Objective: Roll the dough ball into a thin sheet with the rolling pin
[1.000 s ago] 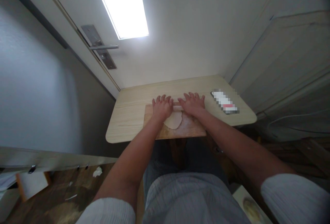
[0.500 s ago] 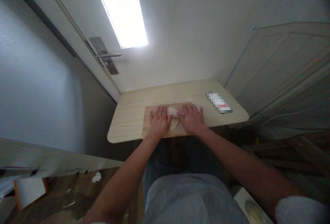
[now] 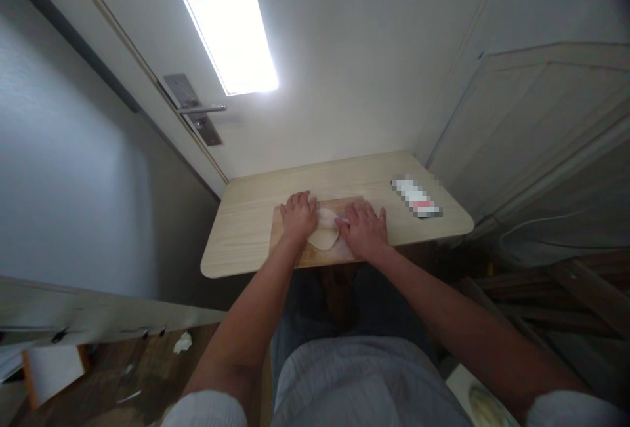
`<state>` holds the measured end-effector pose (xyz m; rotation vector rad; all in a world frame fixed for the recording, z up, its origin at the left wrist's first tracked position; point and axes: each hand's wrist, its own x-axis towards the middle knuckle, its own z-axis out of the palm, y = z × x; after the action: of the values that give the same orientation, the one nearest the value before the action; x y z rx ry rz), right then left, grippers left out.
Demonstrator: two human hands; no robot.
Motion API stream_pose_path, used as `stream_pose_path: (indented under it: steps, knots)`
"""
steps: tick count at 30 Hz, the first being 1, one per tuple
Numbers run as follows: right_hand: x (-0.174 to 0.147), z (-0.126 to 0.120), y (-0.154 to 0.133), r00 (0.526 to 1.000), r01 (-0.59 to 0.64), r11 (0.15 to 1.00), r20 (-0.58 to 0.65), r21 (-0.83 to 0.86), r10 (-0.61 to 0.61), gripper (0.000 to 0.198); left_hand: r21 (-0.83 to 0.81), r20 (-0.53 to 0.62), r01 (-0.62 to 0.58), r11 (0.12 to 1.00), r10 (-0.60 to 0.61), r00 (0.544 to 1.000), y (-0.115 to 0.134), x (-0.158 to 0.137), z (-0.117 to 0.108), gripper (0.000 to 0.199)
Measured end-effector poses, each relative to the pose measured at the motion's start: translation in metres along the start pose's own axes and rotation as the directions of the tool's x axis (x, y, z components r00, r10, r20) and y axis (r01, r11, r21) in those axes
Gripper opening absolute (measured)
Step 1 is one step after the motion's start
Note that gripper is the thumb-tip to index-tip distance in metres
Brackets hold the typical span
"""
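A flat, pale, rounded piece of dough [image 3: 323, 237] lies on a thin wooden board [image 3: 315, 260] near the table's front edge. My left hand [image 3: 299, 216] is at the dough's upper left side, fingers bent and close together; a bit of something whitish shows by its fingertips. My right hand [image 3: 364, 229] rests at the dough's right side with its fingers spread over the board. Its thumb points left, beside a small whitish thing that I cannot make out. The palms hide whatever lies beneath them.
A phone-like object [image 3: 416, 196], blurred out, lies on the right of the light wooden table [image 3: 236, 230]. Behind stands a white door with a metal handle [image 3: 201, 109]. A container [image 3: 487, 406] is low at right; crumpled paper [image 3: 182, 342] lies on the floor.
My left hand has moved up and left, its fingers drawing together, so more of the dough shows. My right hand stays nearly in place. The view has shifted slightly.
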<state>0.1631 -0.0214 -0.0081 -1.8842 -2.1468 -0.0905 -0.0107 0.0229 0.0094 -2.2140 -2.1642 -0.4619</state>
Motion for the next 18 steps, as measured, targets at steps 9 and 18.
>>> stream_pose_path:
  steps: [9,18]
  knots:
    - [0.021,0.006,0.002,1.000,-0.012,1.000,-0.001,-0.012,0.012,0.064,0.045,0.030,-0.041,0.998,0.039,0.999,-0.002,0.017,0.005,0.048]
    - [0.049,0.010,0.005,0.998,-0.039,0.999,0.049,-0.016,0.040,0.063,0.094,0.026,-0.074,0.993,0.071,0.997,-0.002,0.038,0.007,0.039]
